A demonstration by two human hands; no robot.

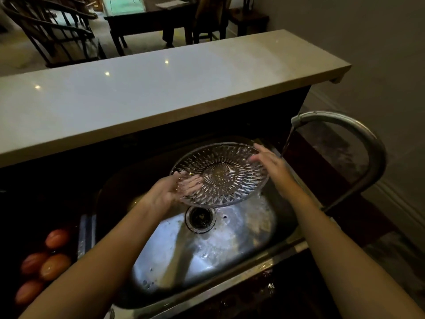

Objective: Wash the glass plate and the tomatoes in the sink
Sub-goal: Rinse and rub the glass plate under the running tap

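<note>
A cut-glass plate is held tilted above the steel sink. My left hand grips its near-left rim, fingers showing through the glass from beneath. My right hand lies flat against the plate's right side, fingers spread on its upper face. Several tomatoes lie on the dark counter left of the sink. A thin stream of water falls from the tap just right of the plate.
The curved metal faucet arches over the sink's right side. The drain sits below the plate. A pale raised countertop runs behind the sink. Beyond it stand chairs and a dark table.
</note>
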